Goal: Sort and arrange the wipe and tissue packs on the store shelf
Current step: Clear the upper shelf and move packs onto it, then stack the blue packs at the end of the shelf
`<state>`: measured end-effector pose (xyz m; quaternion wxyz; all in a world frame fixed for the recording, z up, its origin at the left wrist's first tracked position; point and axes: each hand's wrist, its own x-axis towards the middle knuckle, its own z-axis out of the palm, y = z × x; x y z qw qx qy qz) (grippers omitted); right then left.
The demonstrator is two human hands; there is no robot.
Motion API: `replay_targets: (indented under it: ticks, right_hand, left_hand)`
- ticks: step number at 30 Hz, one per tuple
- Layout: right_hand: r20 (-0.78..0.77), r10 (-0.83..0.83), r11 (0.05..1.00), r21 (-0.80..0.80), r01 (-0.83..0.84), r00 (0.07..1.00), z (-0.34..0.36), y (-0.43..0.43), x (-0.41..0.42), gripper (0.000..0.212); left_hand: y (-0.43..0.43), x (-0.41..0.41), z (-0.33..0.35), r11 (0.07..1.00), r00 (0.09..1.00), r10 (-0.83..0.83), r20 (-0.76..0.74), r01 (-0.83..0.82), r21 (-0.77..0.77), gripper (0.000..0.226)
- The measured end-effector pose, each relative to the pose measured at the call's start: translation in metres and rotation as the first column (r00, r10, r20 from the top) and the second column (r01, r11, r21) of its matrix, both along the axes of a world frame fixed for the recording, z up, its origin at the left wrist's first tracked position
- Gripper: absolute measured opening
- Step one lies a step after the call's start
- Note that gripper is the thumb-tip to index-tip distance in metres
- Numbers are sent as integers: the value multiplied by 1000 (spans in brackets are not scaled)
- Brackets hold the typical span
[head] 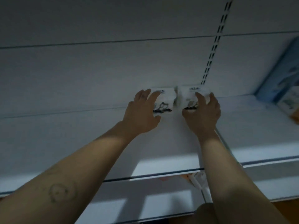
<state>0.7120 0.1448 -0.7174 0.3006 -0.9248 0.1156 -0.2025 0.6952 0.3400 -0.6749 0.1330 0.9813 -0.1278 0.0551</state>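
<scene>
- Left pack (pixel 166 101): a white tissue pack with a dark cartoon print on its front face. It sits at the back of the shelf (pixel 169 143), close against the back panel (pixel 97 70).
- Right pack (pixel 189 94): a white pack of the same print, just beside the left pack at the shelf's rear. Blur makes it impossible to tell whether the two touch.
- Left hand (pixel 140 113): grips the left pack, with the fingers spread across its top and left side and the thumb tucked under the lower front edge.
- Right hand (pixel 203 113): grips the right pack, with the fingers curled over its top and right side and the thumb set against its front face.
- Left forearm: bare and stretched forward over the shelf, with a round outline tattoo (pixel 62 191) near the elbow.
- Slotted upright (pixel 213 46): a pale strip with a row of dark slots, rising from behind the right pack.
- Neighbouring shelf (pixel 258 135): lies to the right of the upright, at about the same level.
- Blue pack (pixel 284 75): large and blurred, it stands at the far right end of the neighbouring shelf, well apart from both hands.
- Small pale pack (pixel 289 102): lies in front of the blue pack, its print unreadable.
- Lower shelf (pixel 145 199): white, seen beneath the front edge of the main shelf.
</scene>
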Motion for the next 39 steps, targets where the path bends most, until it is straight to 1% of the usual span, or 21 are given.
replay_targets:
  ticks: [2, 3, 4, 6, 8, 10, 12, 15, 18, 19, 22, 25, 26, 28, 30, 32, 35, 37, 39]
  right_hand:
    - [-85, 68, 997, -23, -70, 994, -5, -7, 9, 86]
    - [-101, 104, 994, -10, -106, 989, -6, -10, 12, 90]
    - [-83, 126, 992, 14, -125, 988, -4, -13, 15, 93]
    - [-18, 116, 992, 49, -115, 993, 4, -17, 18, 95]
    - [-15, 92, 995, -23, -92, 996, 10, -19, 18, 87]
    - [5, 84, 991, -103, -83, 996, 11, -18, 17, 72]
    - [2, 110, 989, -97, -109, 994, 9, -16, 18, 65]
    - [-63, 222, 972, -58, -226, 973, 11, -9, 17, 65]
    - [-62, 233, 965, -112, -238, 971, 18, 6, 4, 63]
    - [-84, 266, 955, -116, -275, 960, 22, 16, -4, 66]
    - [-236, 401, 891, -127, -437, 885, 32, 52, -36, 81]
    - [-336, 501, 838, -40, -543, 798, 41, 102, -75, 77]
    - [-340, 522, 827, -25, -562, 782, 42, 121, -89, 74]
    - [-311, 563, 794, -52, -606, 765, 40, 156, -117, 72]
    - [-287, 615, 744, -97, -661, 734, 38, 189, -146, 72]
    - [-273, 677, 679, -126, -723, 684, 33, 220, -176, 74]
    - [-263, 770, 569, -129, -812, 582, 19, 258, -221, 76]
    - [-316, 811, 475, -132, -870, 491, 2, 280, -246, 79]
    - [-407, 815, 408, -101, -907, 412, -20, 300, -266, 74]
  left_hand:
    - [-12, 17, -5, 999, 999, -29, -39, 31, 36, 88]
    - [-15, 24, -8, 998, 999, -31, -44, 33, 56, 89]
    - [-18, 30, -10, 995, 1000, -20, -23, 22, 94, 90]
    - [-19, 38, -12, 981, 997, 16, 73, -29, 192, 89]
    - [-20, 40, -8, 955, 987, 32, 160, -78, 288, 82]
    - [-18, 38, -6, 935, 977, 16, 215, -91, 343, 73]
    - [-11, 33, -8, 950, 980, -10, 197, -52, 308, 71]
    - [4, 20, -5, 980, 996, -29, 86, 12, 200, 71]
    - [29, -2, 3, 971, 999, 15, 46, -26, 239, 72]
    - [40, -12, 5, 967, 999, 39, 30, -45, 252, 74]
    - [75, -46, 13, 954, 988, 147, -43, -130, 272, 76]
    - [118, -93, 19, 919, 948, 305, -94, -267, 290, 78]
    - [133, -113, 18, 909, 937, 340, -81, -305, 285, 77]
    - [163, -156, 13, 895, 920, 390, -37, -368, 253, 74]
    - [191, -202, 9, 872, 888, 460, -22, -446, 201, 73]
    - [216, -245, 4, 837, 845, 534, -35, -522, 163, 70]
    - [245, -304, -17, 774, 773, 631, -68, -621, 123, 67]
    - [258, -340, -39, 721, 711, 693, -121, -684, 112, 65]
    - [267, -373, -68, 669, 645, 740, -192, -734, 114, 69]
